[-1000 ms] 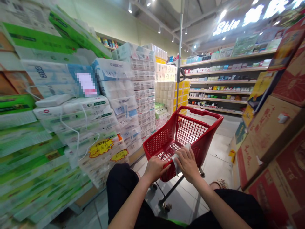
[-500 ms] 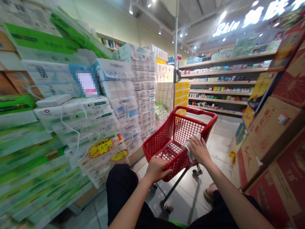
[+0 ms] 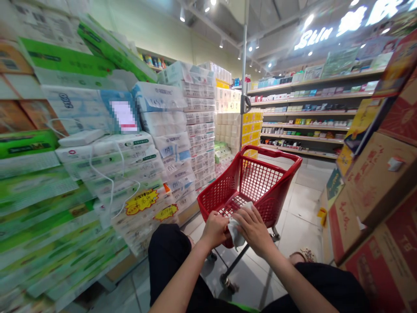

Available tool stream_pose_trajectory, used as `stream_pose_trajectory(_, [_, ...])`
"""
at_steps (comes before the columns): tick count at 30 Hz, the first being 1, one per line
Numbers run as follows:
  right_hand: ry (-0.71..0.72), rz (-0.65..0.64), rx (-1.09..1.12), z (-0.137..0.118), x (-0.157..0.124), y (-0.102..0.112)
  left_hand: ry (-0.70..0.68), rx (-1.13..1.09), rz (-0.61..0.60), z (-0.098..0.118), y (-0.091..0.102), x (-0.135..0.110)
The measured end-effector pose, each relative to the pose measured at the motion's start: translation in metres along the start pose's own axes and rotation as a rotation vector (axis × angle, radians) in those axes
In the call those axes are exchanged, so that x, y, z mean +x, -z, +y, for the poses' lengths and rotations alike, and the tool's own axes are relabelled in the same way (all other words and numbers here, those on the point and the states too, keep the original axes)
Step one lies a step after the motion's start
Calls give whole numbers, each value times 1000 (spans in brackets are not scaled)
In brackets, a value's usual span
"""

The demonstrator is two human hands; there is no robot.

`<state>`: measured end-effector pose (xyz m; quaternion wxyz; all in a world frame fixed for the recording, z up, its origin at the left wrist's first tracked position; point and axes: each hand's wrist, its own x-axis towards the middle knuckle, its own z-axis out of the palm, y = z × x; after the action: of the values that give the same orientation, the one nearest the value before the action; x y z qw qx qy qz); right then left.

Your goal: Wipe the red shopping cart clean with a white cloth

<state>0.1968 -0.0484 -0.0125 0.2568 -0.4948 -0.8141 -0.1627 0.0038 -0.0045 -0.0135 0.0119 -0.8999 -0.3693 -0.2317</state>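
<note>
A red plastic shopping cart [image 3: 270, 174] with a latticed basket stands in front of me on a metal wheeled frame. My left hand [image 3: 215, 230] is closed around the near rim of the basket. Against that same rim, just to the right, my right hand [image 3: 254, 228] presses a white cloth [image 3: 237, 232], its fingers bent over it. The cloth drapes down over the basket's outer side, close to my left fingers. Inside, the visible part of the basket floor bears nothing.
Stacked tissue packs [image 3: 172, 148] line the left side, with a white cable and yellow price tags on them. Cardboard boxes [image 3: 374, 174] are piled on the right. Stocked shelves [image 3: 299, 113] and a metal pole [image 3: 245, 78] stand beyond the cart on the tiled floor [image 3: 296, 217].
My right hand has slid the cloth along the basket rim, leftward and toward me, up to my left hand. The left hand keeps its grip on the rim.
</note>
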Motion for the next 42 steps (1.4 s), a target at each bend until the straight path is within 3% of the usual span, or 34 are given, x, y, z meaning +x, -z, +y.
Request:
stream_pose_trajectory(5, [-112,-2,-88,80,3,12,-9,-7,0,5,-5,2])
stream_pose_trajectory(8, [-171,2,-125,102,3,10,12,10,0,9,-7,4])
stream_pose_trajectory(10, [-214,32,-135,95,1,4,41,24,20,12,-8,6])
stream_pose_trajectory(13, [-235,85,-135,58,-4,-7,68,18,47,15,-8,8])
stream_pose_trajectory(18, [-85,68,-98,-4,-15,-15,34,-32,25,18,-9,10])
stream_pose_trajectory(20, [-22,41,-78,-4,-16,-11,21,-47,22,19,-9,11])
stream_pose_trajectory(23, [8,12,-68,28,-12,1,46,-54,31,21,-11,12])
stream_pose_trajectory(27, [-87,3,-89,82,-5,10,74,-54,64,23,-15,14])
stream_pose_trajectory(29, [-131,-12,-79,93,-3,10,73,-53,77,23,-17,14])
stream_pose_trajectory(33, [-202,10,-52,68,-4,1,78,-38,76,22,-20,15])
stream_pose_trajectory(38, [-91,21,-2,8,-13,-9,74,-27,40,23,-18,16])
stream_pose_trajectory(42, [12,-16,64,10,-12,-3,60,-23,31,23,-18,16])
